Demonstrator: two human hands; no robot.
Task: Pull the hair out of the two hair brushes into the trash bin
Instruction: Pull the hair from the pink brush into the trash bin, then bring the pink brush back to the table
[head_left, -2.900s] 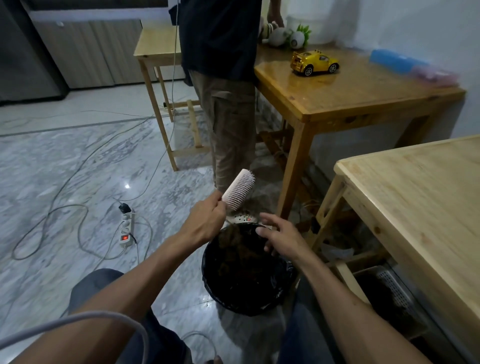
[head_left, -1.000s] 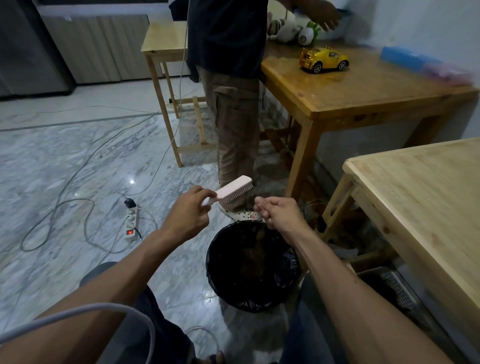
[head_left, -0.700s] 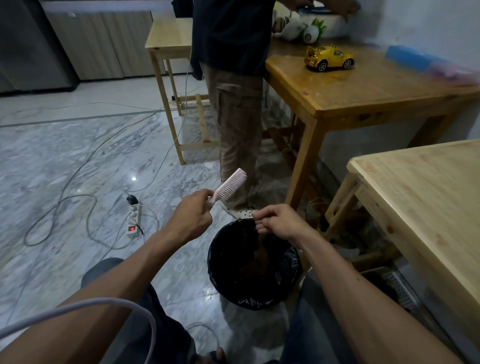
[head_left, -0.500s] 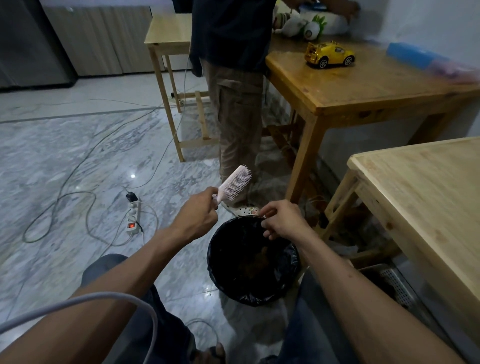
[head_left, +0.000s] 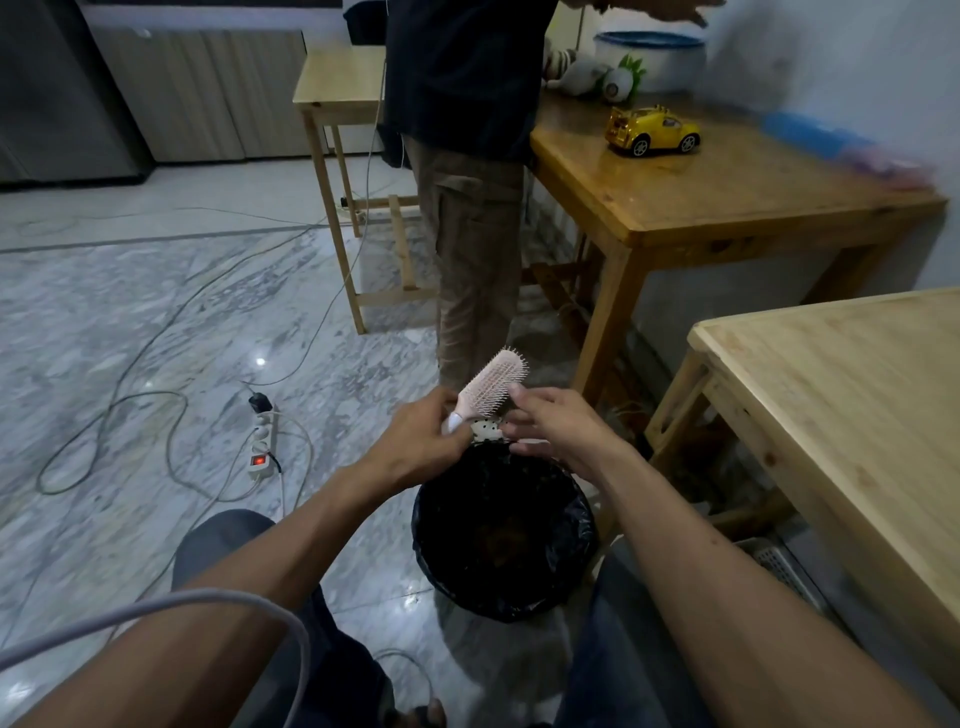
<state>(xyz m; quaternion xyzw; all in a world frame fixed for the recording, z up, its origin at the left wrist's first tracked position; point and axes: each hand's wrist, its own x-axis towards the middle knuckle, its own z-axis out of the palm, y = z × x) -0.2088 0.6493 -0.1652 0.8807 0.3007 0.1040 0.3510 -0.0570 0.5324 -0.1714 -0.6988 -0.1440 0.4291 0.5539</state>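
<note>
Head cam has your left hand (head_left: 415, 441) with its grip clenched round the handle of the pink hair brush (head_left: 491, 384), held just above the far rim of the black-lined trash bin (head_left: 582, 530). Your right hand (head_left: 558, 426) is loose, fingertips (head_left: 515, 389) touching the bristles. Only one brush shows.

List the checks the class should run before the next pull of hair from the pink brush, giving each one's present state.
1. Left hand holds the pink brush by its handle: ok.
2. Brush held above the trash bin: ok.
3. Right hand fingers at the bristles: ok.
4. Hair left in the bristles: cannot tell.
5. Bin open, liner in place: ok.
6. Second brush in view: not ok.
</note>
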